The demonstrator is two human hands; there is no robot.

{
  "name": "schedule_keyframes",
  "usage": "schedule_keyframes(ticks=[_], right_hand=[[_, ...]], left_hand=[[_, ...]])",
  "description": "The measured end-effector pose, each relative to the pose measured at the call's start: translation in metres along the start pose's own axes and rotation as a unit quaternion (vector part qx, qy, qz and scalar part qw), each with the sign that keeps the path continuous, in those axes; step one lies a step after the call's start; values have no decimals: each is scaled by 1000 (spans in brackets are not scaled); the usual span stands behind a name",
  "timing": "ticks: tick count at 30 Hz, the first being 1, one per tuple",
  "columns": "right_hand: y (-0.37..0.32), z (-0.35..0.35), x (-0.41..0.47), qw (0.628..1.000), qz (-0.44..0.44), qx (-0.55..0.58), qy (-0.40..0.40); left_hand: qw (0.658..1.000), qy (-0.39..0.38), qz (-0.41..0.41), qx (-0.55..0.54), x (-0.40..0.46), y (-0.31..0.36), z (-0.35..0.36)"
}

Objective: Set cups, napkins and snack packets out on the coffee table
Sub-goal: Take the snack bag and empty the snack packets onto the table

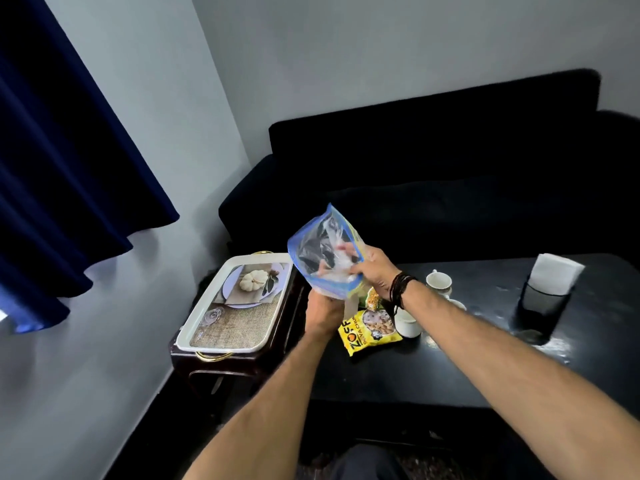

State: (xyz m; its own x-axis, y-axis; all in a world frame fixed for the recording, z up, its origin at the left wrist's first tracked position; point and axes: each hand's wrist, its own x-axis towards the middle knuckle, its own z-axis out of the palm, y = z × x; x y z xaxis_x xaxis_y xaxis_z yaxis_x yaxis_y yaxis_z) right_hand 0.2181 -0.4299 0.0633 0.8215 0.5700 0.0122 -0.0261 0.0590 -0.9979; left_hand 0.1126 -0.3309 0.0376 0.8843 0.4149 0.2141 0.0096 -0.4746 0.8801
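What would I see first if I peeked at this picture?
First, the see-through blue-edged bag that both hands hold up in the middle, the left hand under it and the right hand at its side. Just below it, a bright yellow packet lies on the dark table beside white cups. To the left sits a white tray with a pumpkin picture.

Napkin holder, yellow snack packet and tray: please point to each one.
napkin holder (543, 299), head view, dark front wall.
yellow snack packet (360, 336), head view, printed front.
tray (207, 306), head view, white left rim.
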Motion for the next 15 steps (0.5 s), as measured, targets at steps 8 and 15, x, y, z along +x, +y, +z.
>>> schedule_keyframes(ticks=[8,15], right_hand=[[-44,-35,-46,993,71,-87,-21],[-68,-59,-85,992,66,108,24]], left_hand=[[991,11,132,33,8,54,-8],[955,156,-121,-222,20,79,23]])
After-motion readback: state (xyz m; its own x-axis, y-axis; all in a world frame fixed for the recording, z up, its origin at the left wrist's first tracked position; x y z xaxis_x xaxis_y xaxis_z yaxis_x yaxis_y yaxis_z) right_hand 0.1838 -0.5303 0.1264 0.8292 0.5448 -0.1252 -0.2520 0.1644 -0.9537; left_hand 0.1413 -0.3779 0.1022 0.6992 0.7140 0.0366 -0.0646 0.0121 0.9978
